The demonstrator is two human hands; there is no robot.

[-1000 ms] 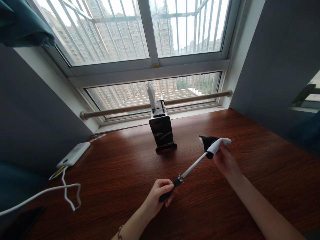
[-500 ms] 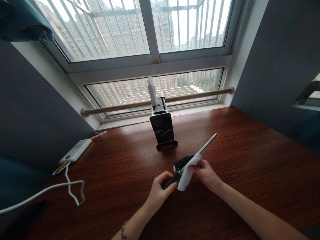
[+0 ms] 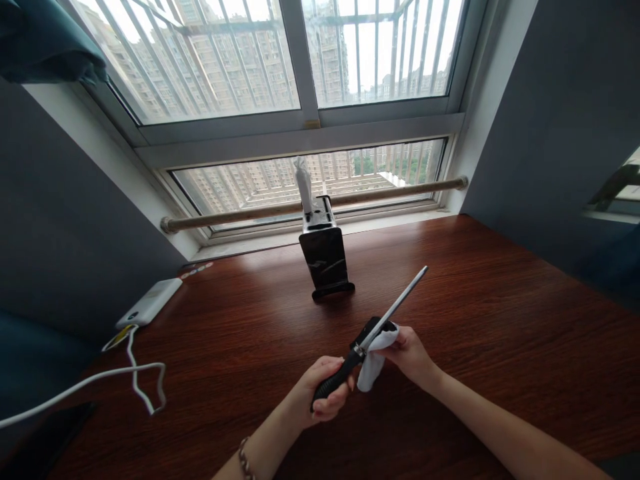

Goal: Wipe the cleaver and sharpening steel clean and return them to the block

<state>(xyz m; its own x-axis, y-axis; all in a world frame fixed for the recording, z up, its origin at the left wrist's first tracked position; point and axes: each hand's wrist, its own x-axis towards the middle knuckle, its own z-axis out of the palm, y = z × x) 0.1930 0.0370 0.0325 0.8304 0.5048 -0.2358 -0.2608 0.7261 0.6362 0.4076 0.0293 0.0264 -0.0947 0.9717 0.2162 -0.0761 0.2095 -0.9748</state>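
My left hand [image 3: 325, 390] is wrapped round the black handle of a sharpening steel [image 3: 395, 303]. Its bare metal rod slants up and to the right, away from me. With my right hand [image 3: 409, 353], fingers pinched, I hold a white cloth [image 3: 373, 367] against the rod's lower part, close to the handle; it may be a paper wipe. Just behind the rod is a black piece [image 3: 373, 325] whose kind I cannot make out. Farther back stands a black knife block [image 3: 325, 257] with slots on top. A white, wrapped-looking handle [image 3: 303, 183] sticks up from it.
The brown wooden table [image 3: 240, 320] runs to the window sill. At the left lie a white power bank-like device [image 3: 153, 303] and a looping white cable [image 3: 133, 363]. A horizontal rail [image 3: 400, 191] crosses the window behind the block.
The cloth has slid down the rod toward the handle, baring more metal. My left hand has moved slightly down and left, turning so that more of the handle shows.
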